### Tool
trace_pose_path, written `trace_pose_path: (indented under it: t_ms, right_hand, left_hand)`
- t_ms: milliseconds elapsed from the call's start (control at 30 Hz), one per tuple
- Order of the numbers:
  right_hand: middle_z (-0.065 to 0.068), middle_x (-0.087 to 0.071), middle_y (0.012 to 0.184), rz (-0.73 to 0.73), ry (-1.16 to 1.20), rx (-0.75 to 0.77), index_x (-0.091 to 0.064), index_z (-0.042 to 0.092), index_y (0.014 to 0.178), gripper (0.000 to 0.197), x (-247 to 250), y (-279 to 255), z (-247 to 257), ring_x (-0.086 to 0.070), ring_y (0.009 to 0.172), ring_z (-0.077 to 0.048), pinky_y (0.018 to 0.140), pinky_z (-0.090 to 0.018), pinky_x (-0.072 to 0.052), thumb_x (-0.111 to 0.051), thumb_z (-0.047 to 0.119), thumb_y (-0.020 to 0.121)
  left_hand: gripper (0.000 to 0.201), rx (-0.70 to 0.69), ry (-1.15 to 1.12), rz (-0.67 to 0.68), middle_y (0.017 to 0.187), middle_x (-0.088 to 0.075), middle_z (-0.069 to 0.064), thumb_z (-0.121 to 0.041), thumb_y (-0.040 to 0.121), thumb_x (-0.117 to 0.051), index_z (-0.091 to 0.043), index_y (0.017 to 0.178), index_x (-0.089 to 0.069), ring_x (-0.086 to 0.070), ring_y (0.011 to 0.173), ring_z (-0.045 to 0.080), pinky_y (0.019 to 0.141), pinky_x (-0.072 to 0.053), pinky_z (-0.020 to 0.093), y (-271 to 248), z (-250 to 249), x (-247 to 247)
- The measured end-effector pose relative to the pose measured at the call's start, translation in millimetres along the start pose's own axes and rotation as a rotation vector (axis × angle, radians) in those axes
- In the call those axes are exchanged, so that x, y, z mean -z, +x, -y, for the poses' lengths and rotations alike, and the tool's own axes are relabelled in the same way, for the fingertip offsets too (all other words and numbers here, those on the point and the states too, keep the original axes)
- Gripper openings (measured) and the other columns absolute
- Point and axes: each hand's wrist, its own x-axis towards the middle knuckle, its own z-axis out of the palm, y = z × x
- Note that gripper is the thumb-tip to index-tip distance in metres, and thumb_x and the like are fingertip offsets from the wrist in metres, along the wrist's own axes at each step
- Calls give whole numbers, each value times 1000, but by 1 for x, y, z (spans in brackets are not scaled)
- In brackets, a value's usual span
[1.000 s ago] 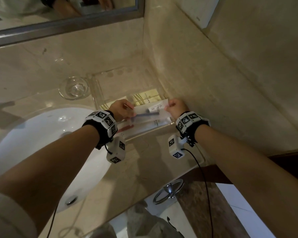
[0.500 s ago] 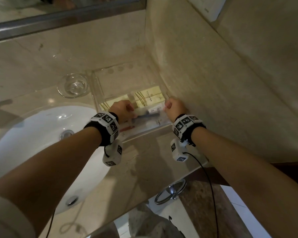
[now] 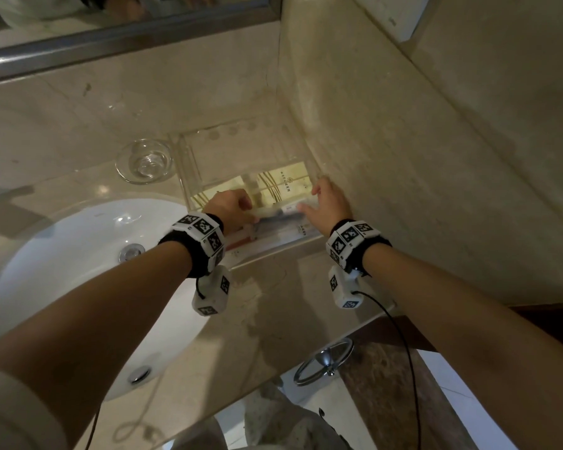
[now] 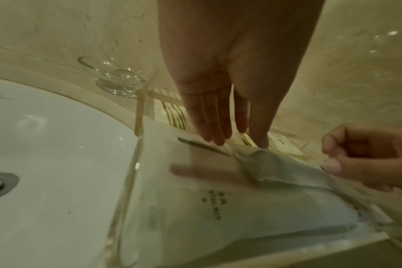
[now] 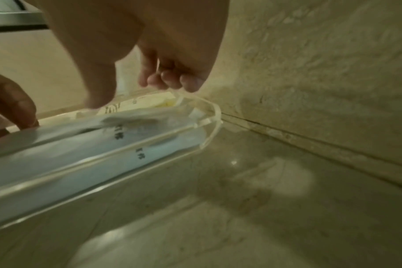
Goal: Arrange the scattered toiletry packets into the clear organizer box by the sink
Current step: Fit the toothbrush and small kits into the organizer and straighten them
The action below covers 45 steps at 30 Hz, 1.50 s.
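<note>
The clear organizer box (image 3: pixel 189 177) stands on the counter in the corner by the wall. Gold-striped packets (image 3: pixel 286 183) lie in its middle, and white packets (image 3: pixel 278 232) fill its front part. The top white packet (image 4: pixel 276 163) has a dark item inside. My left hand (image 3: pixel 229 206) reaches into the box, and its straight fingers (image 4: pixel 216 127) touch that packet's left end. My right hand (image 3: pixel 330 203) hovers over the box's right corner (image 5: pixel 209 117). Its fingers (image 5: pixel 170 81) are loosely curled and apart from the thumb, with nothing between them.
A small glass dish (image 3: pixel 145 162) sits left of the box. The white sink basin (image 3: pixel 78 271) lies to the left. The marble wall (image 3: pixel 420 173) runs close along the box's right side. Bare counter (image 3: pixel 273 303) lies in front, with a chrome ring (image 3: pixel 324 362) below its edge.
Both hands lowered the white packet with the dark item into the front of the box. Their pinches have opened; the left fingers are now straight and the right hand has lifted a little.
</note>
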Motion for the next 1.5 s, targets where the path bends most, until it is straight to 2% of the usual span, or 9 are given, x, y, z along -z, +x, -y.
trace_pose_path:
  t_ms: [100,233,600,800,900,1033,1200,1300,1500]
  right_hand:
    - [-2,-54,107,181,-17,46,-43,18,103,44,0,-4,2,-55,94,-21,77,-32,-50,-74,33,76]
    - [-3,-52,104,254,-131,89,-40,19,98,43,-1,-5,5,-54,92,-23,71,-32,-47,-75,27,75]
    - [-10,-59,100,196,-196,81,-47,8,108,25,-3,3,8,-58,87,-26,75,-35,-50,-60,9,87]
    - [0,-47,90,198,-74,50,-48,7,109,27,0,7,4,-51,83,-21,67,-30,-43,-58,3,84]
    - [-4,-48,102,144,-56,142,-52,8,109,26,4,6,3,-52,94,-23,81,-35,-51,-58,4,84]
    - [-7,-47,128,163,-155,264,-56,12,117,33,4,4,3,-46,118,-24,101,-35,-44,-57,5,86]
    - [-3,-48,129,243,-260,321,-54,19,125,42,-3,6,4,-43,122,-24,107,-39,-37,-61,11,84]
    - [-1,-48,129,255,-332,345,-55,21,123,42,-3,6,5,-41,123,-24,111,-40,-31,-55,3,85]
    - [-1,-47,131,303,-379,309,-54,22,122,49,0,7,11,-38,128,-23,114,-37,-24,-48,-5,83]
  left_hand:
    - [36,-19,14,1,111,-63,12,-24,75,-74,-8,105,-61,-52,91,22,81,-42,29,-3,3,2]
    - [48,-30,116,104,116,-59,11,-23,70,-78,-12,112,-56,-54,101,26,87,-44,32,-8,9,4]
    - [56,-151,366,176,128,-45,13,-14,73,-73,-11,124,-48,-49,114,32,94,-43,36,-15,16,5]
    - [45,-215,395,156,128,-47,15,-19,79,-67,-10,120,-51,-50,113,31,93,-41,33,-16,19,5]
    - [52,-214,416,158,128,-46,13,-20,75,-73,-12,121,-49,-45,116,31,95,-40,35,-17,20,8]
    - [67,-159,451,151,130,-43,9,-29,66,-80,-16,123,-46,-41,120,29,99,-42,40,-23,26,14]
    - [67,-190,571,159,136,-38,7,-21,71,-76,-17,128,-42,-38,124,28,99,-40,38,-29,32,16]
    - [66,-207,603,180,137,-36,8,-16,72,-73,-17,130,-41,-36,125,28,101,-39,39,-30,32,16]
    - [58,-239,459,161,131,-43,11,-21,74,-73,-13,125,-48,-42,121,31,103,-38,38,-32,36,16]
